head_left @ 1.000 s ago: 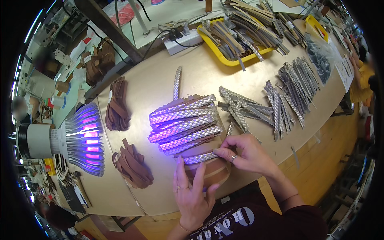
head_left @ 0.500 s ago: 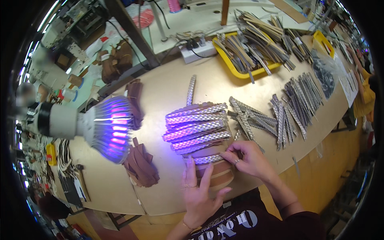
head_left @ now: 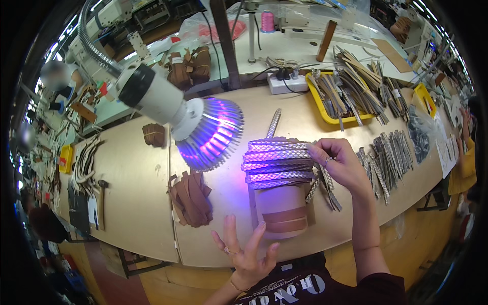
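Note:
A tan cylinder [head_left: 279,199] lies on the table in front of me, with brown strips [head_left: 286,219] around its near end. Several silver braided straps [head_left: 279,163] lie side by side across its far part, under the purple light. My right hand [head_left: 338,158] is closed in a pinch at the right end of one of the farther straps; the fingertips partly cover that end. My left hand [head_left: 247,256] is open, fingers spread, nearer to me than the cylinder and holding nothing. Another braided strap [head_left: 274,123] sticks out beyond the cylinder's far side.
A lamp [head_left: 211,134] with a finned head hangs left of the cylinder. Brown strips [head_left: 189,199] lie piled below it. More braided straps [head_left: 394,152] lie at the right, near a yellow tray [head_left: 330,120] of strips. A hammer [head_left: 101,203] lies far left.
My right hand has moved from the cylinder's near part to the farther straps. The strap lying apart across the near part is now up there. My left hand has drawn back, and the view has shifted.

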Motion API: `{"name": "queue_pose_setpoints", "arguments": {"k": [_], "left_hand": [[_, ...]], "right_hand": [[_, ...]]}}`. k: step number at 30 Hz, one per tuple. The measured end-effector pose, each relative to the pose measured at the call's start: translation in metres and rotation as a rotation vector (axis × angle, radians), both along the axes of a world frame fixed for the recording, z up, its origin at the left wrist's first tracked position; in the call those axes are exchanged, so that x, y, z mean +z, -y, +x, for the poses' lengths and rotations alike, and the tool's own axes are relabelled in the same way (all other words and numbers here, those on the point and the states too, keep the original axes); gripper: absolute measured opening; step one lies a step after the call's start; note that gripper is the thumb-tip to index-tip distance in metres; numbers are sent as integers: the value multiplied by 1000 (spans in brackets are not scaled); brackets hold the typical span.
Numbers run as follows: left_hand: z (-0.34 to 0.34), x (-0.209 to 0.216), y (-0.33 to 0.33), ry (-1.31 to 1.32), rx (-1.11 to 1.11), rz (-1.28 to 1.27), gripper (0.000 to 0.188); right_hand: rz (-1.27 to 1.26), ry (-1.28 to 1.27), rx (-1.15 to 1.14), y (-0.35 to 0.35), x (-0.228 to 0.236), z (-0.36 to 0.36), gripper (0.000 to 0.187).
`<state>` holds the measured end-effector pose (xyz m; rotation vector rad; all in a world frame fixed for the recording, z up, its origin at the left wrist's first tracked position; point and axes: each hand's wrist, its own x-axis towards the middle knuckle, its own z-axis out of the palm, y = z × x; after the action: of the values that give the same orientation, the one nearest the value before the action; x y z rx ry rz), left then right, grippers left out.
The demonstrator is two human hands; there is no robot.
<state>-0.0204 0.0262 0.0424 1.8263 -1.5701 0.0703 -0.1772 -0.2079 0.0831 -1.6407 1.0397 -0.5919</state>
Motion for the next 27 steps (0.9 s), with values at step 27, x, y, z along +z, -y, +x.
{"name": "queue_pose_setpoints", "arguments": {"k": [27], "left_hand": [[35,-25,42,-1207,-121,148,10]], "right_hand": [[-70,-113,118,-75,-13,-19,26]]}}
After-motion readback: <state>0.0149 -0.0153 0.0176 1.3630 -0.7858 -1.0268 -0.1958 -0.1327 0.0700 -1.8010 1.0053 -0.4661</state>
